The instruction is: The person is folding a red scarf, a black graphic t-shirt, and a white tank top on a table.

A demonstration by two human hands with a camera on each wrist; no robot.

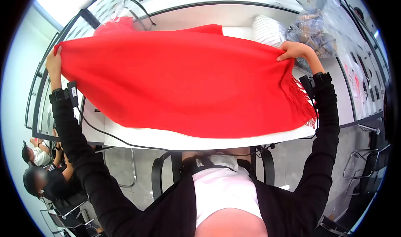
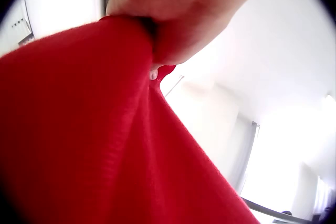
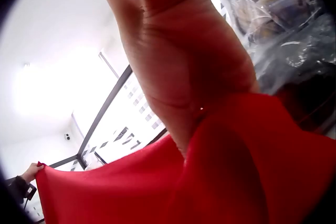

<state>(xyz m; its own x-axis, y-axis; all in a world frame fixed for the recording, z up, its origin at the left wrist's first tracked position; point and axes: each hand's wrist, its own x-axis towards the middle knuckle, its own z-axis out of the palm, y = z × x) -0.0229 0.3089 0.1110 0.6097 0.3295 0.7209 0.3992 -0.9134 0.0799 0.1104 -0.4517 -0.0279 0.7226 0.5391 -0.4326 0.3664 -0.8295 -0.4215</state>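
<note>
A red scarf (image 1: 179, 82) with a fringe (image 1: 303, 101) at its right end is spread wide across the desk, its upper edge stretched between both hands. My left hand (image 1: 54, 63) grips the upper left corner, held up past the desk's left side. In the left wrist view the cloth (image 2: 79, 119) falls in folds below the curled fingers. On the other side my right hand (image 1: 295, 51) pinches the upper edge near the fringed end, thumb on top. The right wrist view shows the scarf (image 3: 115, 192) hanging from that hand (image 3: 194, 71), its fingertips hidden by the cloth.
Behind the scarf lie a white striped bundle (image 1: 268, 30) and a clear plastic bag (image 1: 313, 32) with patterned cloth inside. More red cloth in plastic (image 1: 117, 26) sits at the back left. The white desk (image 1: 167, 141) shows along its front edge. Two people sit at the lower left.
</note>
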